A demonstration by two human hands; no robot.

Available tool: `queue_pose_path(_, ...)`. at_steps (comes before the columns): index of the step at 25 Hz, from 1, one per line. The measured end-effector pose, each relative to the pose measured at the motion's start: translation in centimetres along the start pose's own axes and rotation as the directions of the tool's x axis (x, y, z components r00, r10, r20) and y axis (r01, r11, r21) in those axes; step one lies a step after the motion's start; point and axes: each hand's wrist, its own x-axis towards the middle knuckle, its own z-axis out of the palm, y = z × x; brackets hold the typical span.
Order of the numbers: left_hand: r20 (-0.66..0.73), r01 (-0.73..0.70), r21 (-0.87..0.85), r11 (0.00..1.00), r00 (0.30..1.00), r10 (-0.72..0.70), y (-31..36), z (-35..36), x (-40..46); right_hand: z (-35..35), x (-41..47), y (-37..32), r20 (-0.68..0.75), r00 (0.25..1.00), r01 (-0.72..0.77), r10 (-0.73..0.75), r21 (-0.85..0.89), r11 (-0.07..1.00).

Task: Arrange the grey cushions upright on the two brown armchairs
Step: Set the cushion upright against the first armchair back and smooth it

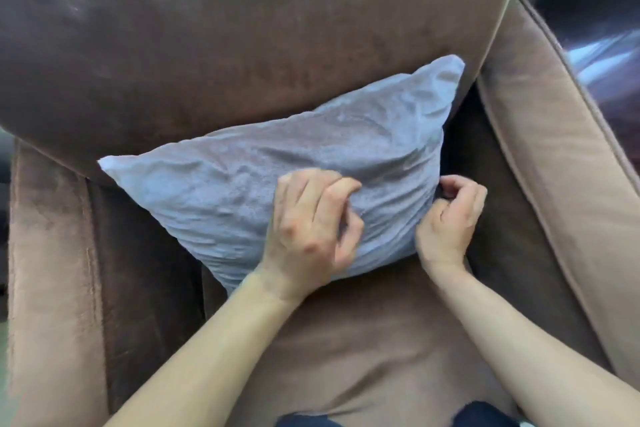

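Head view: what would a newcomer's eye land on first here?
First, the grey cushion, pale against the brown armchair: it leans tilted on the backrest, one corner high on the right. Next, the two bare hands at its lower right part: the left hand curled on its front, the right hand pinching its right edge. A dark glossy object shows beyond the right armrest; what it is, I cannot tell.

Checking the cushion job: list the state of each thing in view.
grey cushion: leaning tilted against the chair back, creased
brown armchair: one cushion on its seat
left hand: fingers curled, on the cushion's front
right hand: curled at the cushion's right edge
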Motion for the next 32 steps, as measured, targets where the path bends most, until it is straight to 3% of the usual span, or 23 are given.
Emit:
queue_pose_path(2,0.039,-0.057,0.06,0.997,0.998,0.054,1.4,3.1,7.1,0.1,0.4,4.7,0.225,0.918,-0.305,0.327,-0.129,0.944)
queue_pose_path(3,0.142,-0.055,0.119,0.991,0.989,0.038,1.9,4.6,9.9,0.3,0.4,6.5,0.316,0.852,-0.368,0.419,-0.209,0.906)
queue_pose_path(4,0.275,-0.028,0.205,0.978,0.961,-0.03,2.4,5.9,11.9,0.6,0.2,8.1,0.38,0.813,-0.358,0.442,-0.273,0.893)
queue_pose_path(6,0.45,0.045,0.369,0.928,0.865,-0.221,3.0,8.1,13.8,0.9,-0.3,10.3,0.435,0.812,-0.247,0.388,-0.347,0.905)
queue_pose_path(8,0.39,0.119,0.325,0.938,0.887,-0.248,3.2,9.0,14.0,0.9,-0.8,11.3,0.395,0.841,-0.219,0.368,-0.374,0.901)
queue_pose_path(10,0.179,0.253,0.137,0.958,0.945,-0.275,3.1,8.7,14.4,0.7,-1.4,11.7,0.339,0.847,-0.282,0.41,-0.366,0.887)
queue_pose_path(12,0.001,0.395,-0.015,0.919,0.919,-0.395,3.1,7.9,15.5,0.3,-1.8,11.7,0.306,0.816,-0.385,0.491,-0.346,0.856)
queue_pose_path(14,0.001,0.478,-0.065,0.876,0.878,-0.479,3.1,7.4,16.8,-0.1,-2.2,11.2,0.294,0.768,-0.481,0.57,-0.324,0.815)
queue_pose_path(16,0.093,0.472,-0.053,0.88,0.88,-0.466,3.4,7.4,17.2,-0.5,-1.9,10.5,0.322,0.737,-0.503,0.595,-0.326,0.8)
queue_pose_path(19,0.254,0.362,0.003,0.932,0.901,-0.351,3.4,6.4,15.9,-1.7,-0.3,8.1,0.343,0.768,-0.49,0.541,-0.23,0.841)
queue_pose_path(23,0.251,0.149,0.214,0.965,0.947,-0.202,-1.4,-0.2,9.6,-3.2,2.9,-1.1,0.283,0.926,-0.314,0.249,0.212,0.925)
queue_pose_path(25,0.256,0.203,0.388,0.899,0.913,-0.317,-5.5,-5.0,5.3,-2.6,5.1,-5.8,0.27,0.955,-0.215,0.123,0.343,0.914)
queue_pose_path(28,0.32,0.259,0.677,0.689,0.74,-0.592,-11.7,-11.0,1.9,-1.3,8.9,-10.7,0.32,0.942,-0.218,0.098,0.365,0.905)
queue_pose_path(30,0.38,0.239,0.703,0.67,0.67,-0.638,-14.3,-13.1,1.3,-0.8,10.3,-11.5,0.325,0.941,-0.19,0.095,0.277,0.942)
queue_pose_path(32,0.365,0.326,0.613,0.72,0.691,-0.624,-15.1,-13.7,1.3,-0.9,10.7,-11.5,0.276,0.96,-0.125,0.058,0.232,0.965)
